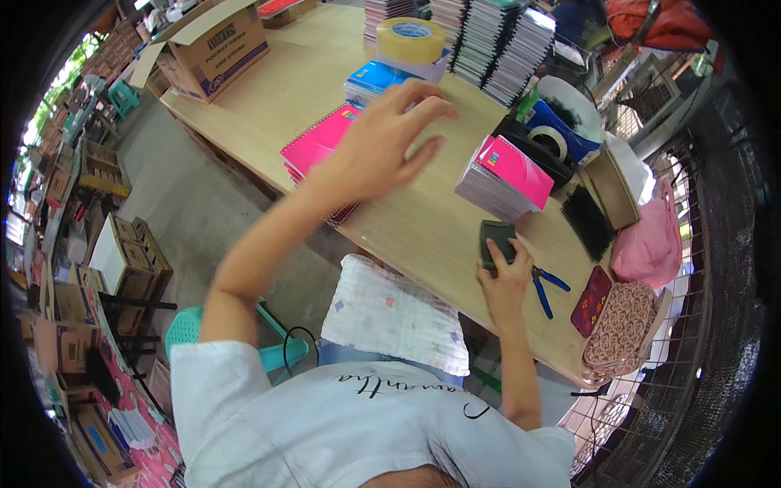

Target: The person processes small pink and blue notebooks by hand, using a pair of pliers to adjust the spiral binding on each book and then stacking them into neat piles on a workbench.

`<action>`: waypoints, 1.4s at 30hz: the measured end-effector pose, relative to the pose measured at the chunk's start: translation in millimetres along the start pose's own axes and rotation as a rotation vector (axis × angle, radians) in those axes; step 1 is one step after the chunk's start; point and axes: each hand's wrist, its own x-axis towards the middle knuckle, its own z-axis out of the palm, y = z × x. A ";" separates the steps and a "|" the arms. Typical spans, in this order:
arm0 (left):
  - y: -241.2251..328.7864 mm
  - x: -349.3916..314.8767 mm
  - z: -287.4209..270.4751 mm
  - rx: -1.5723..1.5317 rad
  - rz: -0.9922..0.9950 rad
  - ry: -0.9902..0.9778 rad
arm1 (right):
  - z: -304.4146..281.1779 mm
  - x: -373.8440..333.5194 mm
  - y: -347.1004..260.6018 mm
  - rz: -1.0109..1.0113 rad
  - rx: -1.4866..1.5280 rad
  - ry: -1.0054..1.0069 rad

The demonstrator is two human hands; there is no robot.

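A white T-shirt (366, 431) sits closest to us; beyond it we see the left hand (399, 138), fingers parted and loosely bent, near pink spiral notebooks (317, 140). On the table (431, 236), right-hand fingers (493, 249) cover a dark green block (499, 230) (gripping or resting, we cannot tell) beside blue-handled pliers (543, 301).

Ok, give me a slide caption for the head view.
Right hand on a dark green block beside blue-handled pliers, left hand raised near pink notebooks, at a pale table.
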 end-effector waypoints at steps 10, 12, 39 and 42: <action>-74.6 86.2 191.6 -0.117 -0.620 -0.421 | -70.7 78.2 146.7 0.204 -0.385 0.138; -84.9 91.7 193.1 -0.082 -0.653 -0.437 | -64.4 83.4 161.8 0.227 -0.477 0.110; 22.4 -149.8 137.0 -0.511 -0.630 0.214 | -37.7 30.1 -11.9 0.020 0.515 -0.083; 21.9 -150.4 140.5 -0.537 -0.657 0.179 | -36.7 36.7 -23.6 0.000 0.538 -0.048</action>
